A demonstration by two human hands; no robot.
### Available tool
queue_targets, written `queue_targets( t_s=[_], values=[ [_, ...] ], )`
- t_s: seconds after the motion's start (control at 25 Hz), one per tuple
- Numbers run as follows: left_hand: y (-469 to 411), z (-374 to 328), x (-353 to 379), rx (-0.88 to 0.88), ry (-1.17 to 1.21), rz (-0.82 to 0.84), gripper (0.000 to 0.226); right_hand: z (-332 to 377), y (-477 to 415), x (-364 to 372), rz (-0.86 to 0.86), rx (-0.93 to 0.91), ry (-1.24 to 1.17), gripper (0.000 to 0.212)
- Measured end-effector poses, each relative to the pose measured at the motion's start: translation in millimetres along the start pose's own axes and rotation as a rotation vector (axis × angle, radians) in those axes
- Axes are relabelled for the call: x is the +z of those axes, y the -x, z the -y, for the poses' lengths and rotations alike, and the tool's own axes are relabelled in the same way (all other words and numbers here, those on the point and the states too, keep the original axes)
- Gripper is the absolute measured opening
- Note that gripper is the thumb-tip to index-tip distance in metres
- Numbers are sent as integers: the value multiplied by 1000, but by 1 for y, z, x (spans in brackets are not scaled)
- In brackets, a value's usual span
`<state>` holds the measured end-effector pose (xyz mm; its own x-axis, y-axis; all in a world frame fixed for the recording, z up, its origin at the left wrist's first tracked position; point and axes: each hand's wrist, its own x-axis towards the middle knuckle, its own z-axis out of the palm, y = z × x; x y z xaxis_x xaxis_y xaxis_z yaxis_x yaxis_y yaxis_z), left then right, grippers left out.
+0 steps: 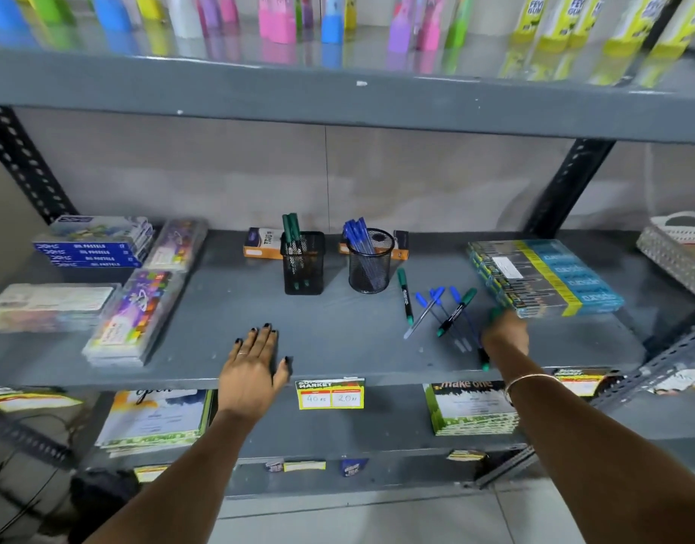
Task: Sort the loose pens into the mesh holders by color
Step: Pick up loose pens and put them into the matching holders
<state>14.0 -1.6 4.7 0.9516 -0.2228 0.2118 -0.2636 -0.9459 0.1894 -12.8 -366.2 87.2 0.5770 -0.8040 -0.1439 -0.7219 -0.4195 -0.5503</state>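
On the grey shelf [338, 347] a square black mesh holder [303, 268] holds green pens. To its right, a round black mesh holder [370, 268] holds blue pens. Loose pens lie right of the round holder: one green marker [404, 296], a second green marker [457, 312] lying across several blue pens [428, 308]. My right hand [504, 335], blurred, is closed around another green marker [485, 361] at the right end of the pile. My left hand [255, 367] rests flat and open on the shelf's front edge, holding nothing.
Two orange boxes [259, 243] stand behind the holders. A stack of blue-and-yellow packs [545, 276] sits just right of the loose pens, and a white basket [679, 249] at far right. Pastel boxes [94, 245] and colour-pen packs [134, 316] fill the left. The upper shelf [338, 100] overhangs.
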Motion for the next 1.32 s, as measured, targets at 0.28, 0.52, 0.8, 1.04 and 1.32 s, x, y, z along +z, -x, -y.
queue_targets(
  t_s=[0.28,0.52,0.8,1.04,1.32],
  values=[
    [1,-3,-1,-29,4,-4,63,68,8,-18,-115,-157,-182,29],
    [2,-4,-2,-37,34,-19,59,200,54,6,-54,-494,-488,27],
    [1,-1,6,-40,96,-24,58,269,72,78,87,-657,-257,22],
    [0,2,12,-14,118,-68,58,270,76,120,243,-689,167,26],
    [-1,2,15,-1,107,-96,58,268,86,129,298,-688,293,30]
  ],
)
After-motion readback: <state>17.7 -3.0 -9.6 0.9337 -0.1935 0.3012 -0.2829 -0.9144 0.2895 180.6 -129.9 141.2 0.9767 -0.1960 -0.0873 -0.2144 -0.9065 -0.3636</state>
